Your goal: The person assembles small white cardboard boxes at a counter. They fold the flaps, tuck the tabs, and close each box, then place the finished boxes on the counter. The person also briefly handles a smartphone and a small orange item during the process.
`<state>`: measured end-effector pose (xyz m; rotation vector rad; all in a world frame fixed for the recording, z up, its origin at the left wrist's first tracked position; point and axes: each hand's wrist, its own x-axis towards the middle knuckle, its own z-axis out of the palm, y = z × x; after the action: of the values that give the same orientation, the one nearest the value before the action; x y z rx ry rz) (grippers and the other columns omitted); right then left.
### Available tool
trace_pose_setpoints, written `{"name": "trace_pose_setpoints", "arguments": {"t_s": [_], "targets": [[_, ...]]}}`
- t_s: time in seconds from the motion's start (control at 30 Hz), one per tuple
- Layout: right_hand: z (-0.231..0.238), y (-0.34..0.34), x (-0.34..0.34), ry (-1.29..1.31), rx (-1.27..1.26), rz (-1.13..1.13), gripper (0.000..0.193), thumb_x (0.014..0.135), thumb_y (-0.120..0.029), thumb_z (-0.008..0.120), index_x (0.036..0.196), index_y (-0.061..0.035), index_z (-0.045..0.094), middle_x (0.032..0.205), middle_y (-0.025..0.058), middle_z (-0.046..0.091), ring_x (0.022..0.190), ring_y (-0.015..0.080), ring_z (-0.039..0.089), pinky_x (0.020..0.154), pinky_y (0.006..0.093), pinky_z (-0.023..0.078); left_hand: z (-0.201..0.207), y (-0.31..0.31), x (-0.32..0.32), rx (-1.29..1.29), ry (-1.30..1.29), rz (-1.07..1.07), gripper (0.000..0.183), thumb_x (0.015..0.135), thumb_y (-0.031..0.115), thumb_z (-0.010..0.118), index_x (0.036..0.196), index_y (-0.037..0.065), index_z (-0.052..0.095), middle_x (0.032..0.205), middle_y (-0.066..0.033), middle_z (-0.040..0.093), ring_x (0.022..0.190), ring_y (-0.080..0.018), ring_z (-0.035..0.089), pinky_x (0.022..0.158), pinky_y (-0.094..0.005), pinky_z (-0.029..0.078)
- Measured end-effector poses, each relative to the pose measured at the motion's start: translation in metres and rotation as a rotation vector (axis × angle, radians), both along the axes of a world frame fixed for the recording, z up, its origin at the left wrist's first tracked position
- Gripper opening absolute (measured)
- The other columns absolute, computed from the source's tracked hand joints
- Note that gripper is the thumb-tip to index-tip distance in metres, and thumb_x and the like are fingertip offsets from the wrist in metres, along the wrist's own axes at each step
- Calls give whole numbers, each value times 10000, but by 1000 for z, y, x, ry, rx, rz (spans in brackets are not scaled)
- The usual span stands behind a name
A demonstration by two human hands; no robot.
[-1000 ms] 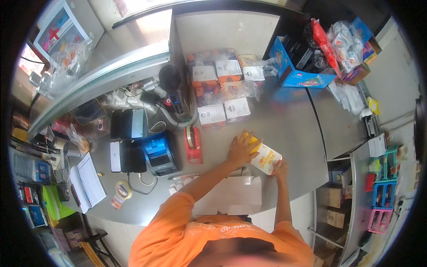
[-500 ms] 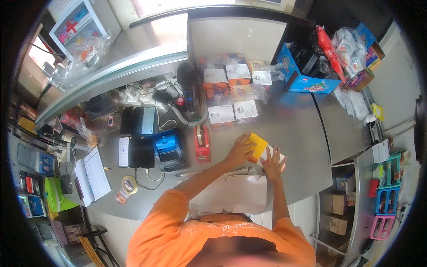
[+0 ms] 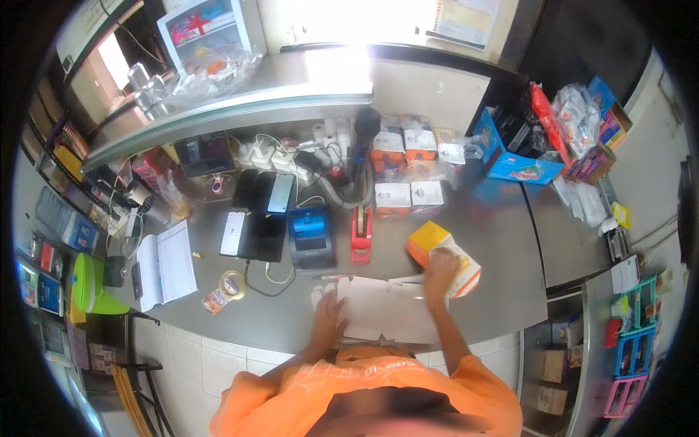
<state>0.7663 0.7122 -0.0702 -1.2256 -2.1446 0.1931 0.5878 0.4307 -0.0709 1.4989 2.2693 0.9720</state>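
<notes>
A yellow, orange and white carton [image 3: 467, 271] lies at an angle on the steel counter. Over its left side is my right hand [image 3: 439, 275], smeared by motion, so its grip does not show. In front of me, at the counter's near edge, lies a flat white cardboard sheet [image 3: 386, 312] with cut flaps. My left hand [image 3: 331, 318] rests at the sheet's left edge with fingers extended, holding nothing. A pen [image 3: 331, 277] lies just beyond the sheet.
Beyond the sheet stand a red tape dispenser [image 3: 361, 237] and a blue-black printer [image 3: 312, 240]. Bagged orange boxes with white slips [image 3: 393, 195] sit behind. Phones [image 3: 233, 234], cables, a tape roll [image 3: 232, 285] and an open notebook [image 3: 167, 266] lie left. A blue box [image 3: 520, 167] stands far right.
My left hand has left the carton and moved left and nearer, to the cardboard sheet. My right hand has shifted to the carton's left side. The head view has tilted and shifted.
</notes>
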Motion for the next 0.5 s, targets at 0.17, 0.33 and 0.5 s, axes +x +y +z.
{"name": "trace_pose_setpoints", "arguments": {"t_s": [0.17,0.33,0.5], "targets": [[-7,-88,-84,-121,-115,660,303,777,-160,717,1064,-88,654,1156,106,588,1163,300,517,987,478,400,-19,-9,11,-130,170,-40,747,872,306,668,1484,58,319,1519,-211,284,1436,-375,232,1165,-566,167],[2,-82,-97,-214,-292,811,147,755,-118,730,884,-85,668,864,108,617,926,331,605,844,426,477,-17,-15,18,-108,86,28,762,874,283,670,1486,25,294,1503,-208,312,1433,-357,241,1171,-578,122],[34,-98,-85,-63,-341,898,98,788,-65,687,876,-57,644,888,120,630,863,336,628,761,414,498,5,4,7,152,10,225,600,866,198,699,1388,22,463,1340,-170,536,1254,-314,490,1067,-481,344]]}}
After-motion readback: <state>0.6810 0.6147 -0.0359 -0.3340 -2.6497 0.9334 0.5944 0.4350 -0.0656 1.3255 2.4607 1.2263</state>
